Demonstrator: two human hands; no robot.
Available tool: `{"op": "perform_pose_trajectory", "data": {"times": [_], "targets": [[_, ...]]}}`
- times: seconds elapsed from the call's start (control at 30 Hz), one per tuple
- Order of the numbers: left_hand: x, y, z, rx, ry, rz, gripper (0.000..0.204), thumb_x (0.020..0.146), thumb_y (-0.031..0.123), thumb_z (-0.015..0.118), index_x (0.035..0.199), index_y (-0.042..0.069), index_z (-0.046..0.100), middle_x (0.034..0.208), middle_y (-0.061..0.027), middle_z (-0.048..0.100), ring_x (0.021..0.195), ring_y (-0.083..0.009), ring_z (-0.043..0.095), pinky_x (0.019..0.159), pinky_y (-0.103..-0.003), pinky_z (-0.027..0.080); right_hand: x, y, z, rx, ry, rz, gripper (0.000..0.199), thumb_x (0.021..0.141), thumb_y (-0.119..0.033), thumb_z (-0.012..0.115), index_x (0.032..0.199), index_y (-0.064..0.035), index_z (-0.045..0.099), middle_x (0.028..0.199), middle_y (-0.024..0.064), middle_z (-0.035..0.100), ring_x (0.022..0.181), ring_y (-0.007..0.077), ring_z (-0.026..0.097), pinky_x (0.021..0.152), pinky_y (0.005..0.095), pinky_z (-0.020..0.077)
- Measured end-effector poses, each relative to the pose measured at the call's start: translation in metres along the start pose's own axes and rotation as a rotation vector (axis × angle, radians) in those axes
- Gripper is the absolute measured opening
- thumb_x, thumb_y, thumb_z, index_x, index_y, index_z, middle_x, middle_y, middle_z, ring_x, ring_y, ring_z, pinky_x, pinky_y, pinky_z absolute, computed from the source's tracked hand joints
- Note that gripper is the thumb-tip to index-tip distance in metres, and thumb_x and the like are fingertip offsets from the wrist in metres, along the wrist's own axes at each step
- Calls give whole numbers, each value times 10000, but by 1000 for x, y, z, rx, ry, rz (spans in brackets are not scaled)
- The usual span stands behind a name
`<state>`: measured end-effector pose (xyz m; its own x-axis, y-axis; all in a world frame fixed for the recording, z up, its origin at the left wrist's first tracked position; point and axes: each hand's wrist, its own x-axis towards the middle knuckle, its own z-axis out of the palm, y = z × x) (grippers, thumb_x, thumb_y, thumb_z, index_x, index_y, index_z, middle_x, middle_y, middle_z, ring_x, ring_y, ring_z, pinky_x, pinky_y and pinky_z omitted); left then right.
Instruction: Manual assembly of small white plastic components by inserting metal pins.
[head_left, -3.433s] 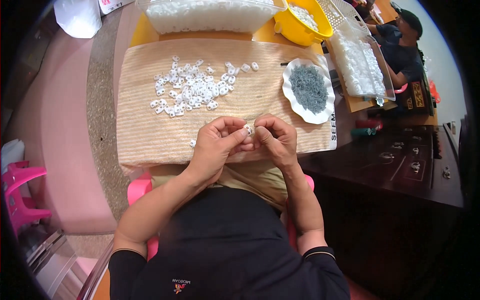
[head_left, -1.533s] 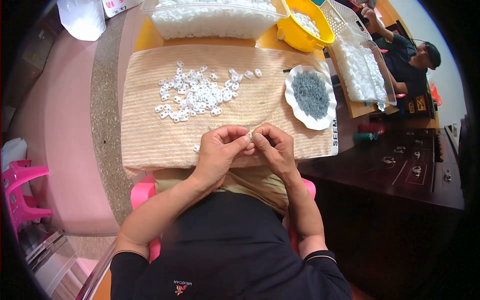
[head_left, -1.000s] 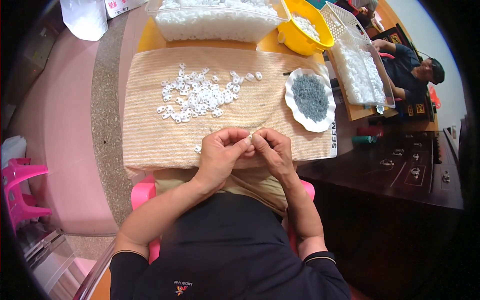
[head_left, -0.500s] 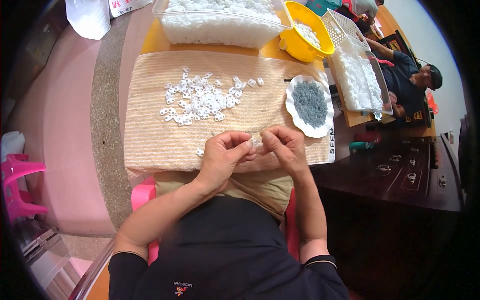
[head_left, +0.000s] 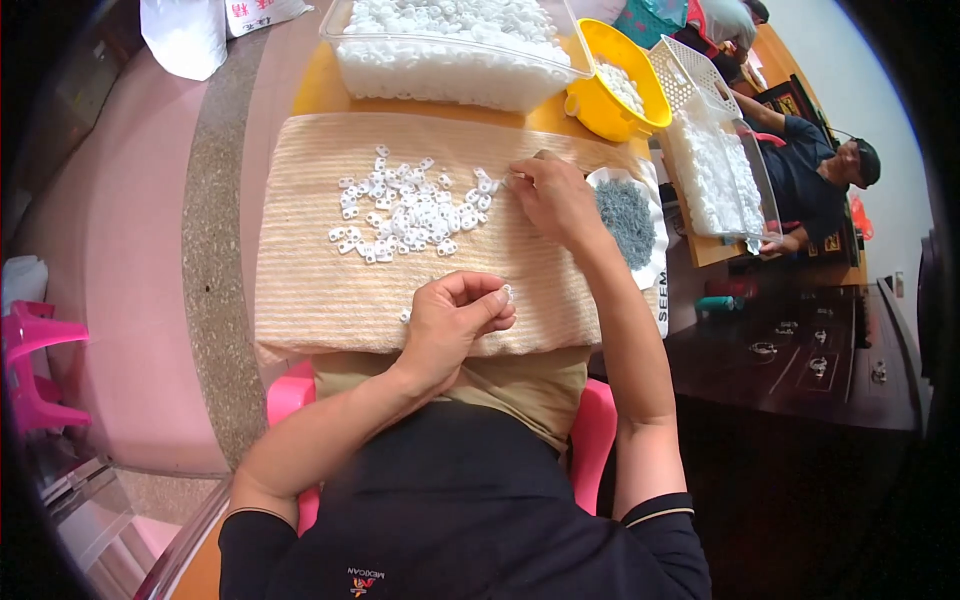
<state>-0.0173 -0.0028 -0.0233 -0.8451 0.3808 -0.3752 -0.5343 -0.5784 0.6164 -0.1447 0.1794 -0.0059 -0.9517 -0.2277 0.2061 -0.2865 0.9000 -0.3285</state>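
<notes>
Left hand [head_left: 448,318] pinching small white plastic piece [head_left: 508,292] above striped beige cloth [head_left: 310,200]; right hand [head_left: 556,200] hovering beside loose white plastic pile [head_left: 425,214], grip I'm not making out; I'm fearing slip, fingertip hold being slight.

Matt, ribbed cloth [head_left: 310,290] under smooth plastic pieces [head_left: 418,212]; far, a glossy yellow plastic basin [head_left: 597,108]; right, a glossy dark wood cabinet [head_left: 735,365]
</notes>
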Motion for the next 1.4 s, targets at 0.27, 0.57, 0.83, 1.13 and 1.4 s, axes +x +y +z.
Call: {"op": "perform_pose_trajectory", "data": {"times": [0.27,0.57,0.83,1.13,1.4], "targets": [[0,2,-1,1,-10,4,132,884,43,645,993,-20,606,848,-74,648,752,-147,655,734,-279,572,3,-5,1,-19,-78,10,145,819,-159,645,900,-42,674,898,160,647,870,343,619,772,419,481],[-1,0,0,13,-4,-10,126,883,40,645,986,-17,600,847,-76,647,750,-148,652,735,-280,572,-8,-7,0,79,-80,9,136,816,-145,619,873,-25,650,888,185,644,870,369,614,767,448,480],[-2,2,1,23,-2,-14,120,883,38,644,979,-24,608,851,-79,651,746,-135,650,729,-267,574,-13,-6,-3,103,-49,-36,133,822,-104,615,903,-8,657,898,187,646,863,369,615,772,434,479],[0,2,-1,1,-9,6,124,878,42,650,977,-21,610,833,-81,649,735,-147,649,716,-279,572,-21,2,-3,334,70,83,173,845,-64,660,1000,14,659,715,74,642,636,129,580,608,269,474],[0,2,0,2,6,4,115,876,34,649,970,-21,613,828,-83,649,728,-151,648,713,-284,574,-37,8,-3,546,-9,144,194,869,-33,643,1043,54,656,750,10,627,621,45,525,562,214,440]]}}
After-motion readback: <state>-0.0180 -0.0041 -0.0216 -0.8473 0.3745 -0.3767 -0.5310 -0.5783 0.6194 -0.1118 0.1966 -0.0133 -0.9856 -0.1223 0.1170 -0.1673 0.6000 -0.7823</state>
